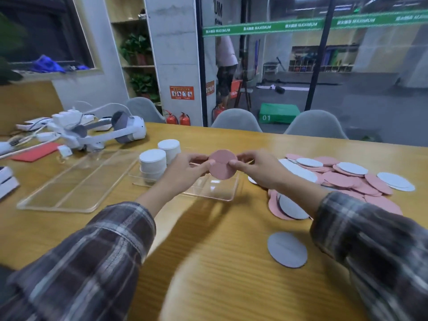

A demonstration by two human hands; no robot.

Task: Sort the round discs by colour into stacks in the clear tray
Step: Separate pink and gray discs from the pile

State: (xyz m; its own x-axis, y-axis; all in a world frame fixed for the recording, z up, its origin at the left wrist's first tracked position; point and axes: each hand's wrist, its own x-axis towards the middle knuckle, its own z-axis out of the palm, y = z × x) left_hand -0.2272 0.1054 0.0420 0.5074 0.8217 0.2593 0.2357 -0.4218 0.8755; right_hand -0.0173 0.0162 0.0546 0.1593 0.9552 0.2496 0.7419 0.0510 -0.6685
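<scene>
Lone grey disc (287,249) on the table (220,262), nearest me. Left hand (185,169) and right hand (257,166) each pinch an edge of one pink disc (222,164), held upright over the tray (215,193). Two white stacks (152,165) at its left end. Loose pile (342,177) to the right, headset (104,129) far left

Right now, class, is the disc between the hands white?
No, the disc pinched by the left hand and right hand is pink.
</scene>
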